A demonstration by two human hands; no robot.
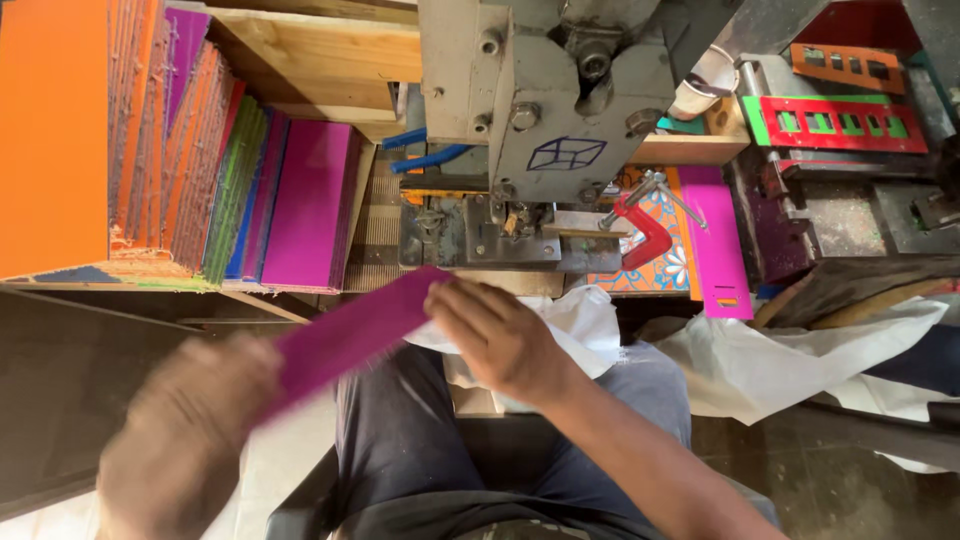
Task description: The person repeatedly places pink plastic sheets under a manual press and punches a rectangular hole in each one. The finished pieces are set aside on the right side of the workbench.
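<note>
A long magenta strip of board [350,333] slants across my lap, held at both ends. My left hand [185,430], blurred by motion, grips its lower left end. My right hand [495,335] pinches its upper right end, just below the grey punching machine [540,110]. The machine's die plate [480,240] sits a short way above the strip's right end.
Stacks of orange, green, blue and magenta boards [190,150] stand on edge at the left. A red clamp [645,235] and a magenta strip [715,245] lie right of the machine. Punched red and orange strips [835,120] rest at the far right. White plastic bags [760,360] lie below.
</note>
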